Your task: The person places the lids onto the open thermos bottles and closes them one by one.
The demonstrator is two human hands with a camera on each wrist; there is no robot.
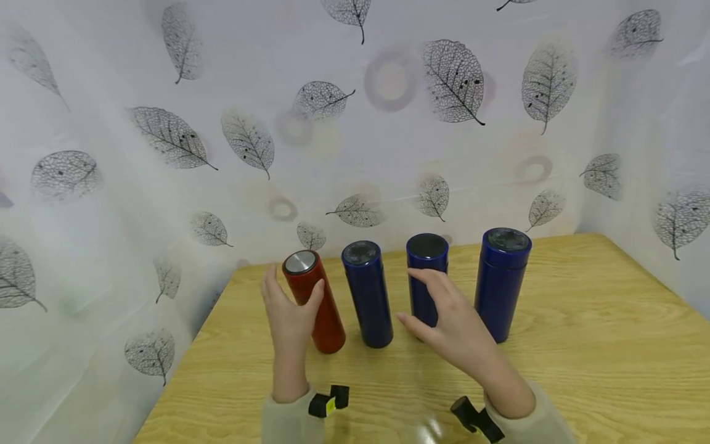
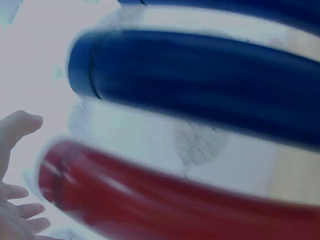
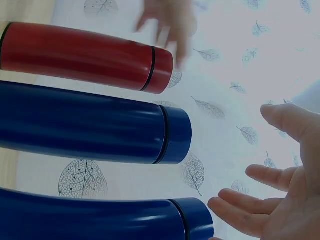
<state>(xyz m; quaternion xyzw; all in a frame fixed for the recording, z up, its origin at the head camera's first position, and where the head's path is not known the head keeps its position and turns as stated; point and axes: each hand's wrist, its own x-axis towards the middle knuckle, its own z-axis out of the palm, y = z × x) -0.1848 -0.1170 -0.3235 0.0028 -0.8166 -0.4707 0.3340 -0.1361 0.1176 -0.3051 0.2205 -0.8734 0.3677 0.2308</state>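
Note:
A red thermos bottle (image 1: 327, 314) with a silver-topped lid stands at the left of a row. Beside it come a dark blue thermos (image 1: 368, 302), a second blue thermos (image 1: 424, 308) and a wider blue thermos (image 1: 501, 296) at the right end. My left hand (image 1: 291, 314) hovers at the red bottle, thumb and fingers spread; the left wrist view has this hand (image 2: 17, 185) apart from the red thermos (image 2: 125, 195). Fingers spread, my right hand (image 1: 460, 320) partly covers the second blue thermos. In the right wrist view the hand (image 3: 280, 195) holds nothing.
The bottles stand on a wood-grain table (image 1: 599, 345) towards its back edge. Behind and at both sides hangs a white sheet (image 1: 388, 154) with a leaf print. Black straps with small blocks (image 1: 327, 404) sit on both cuffs.

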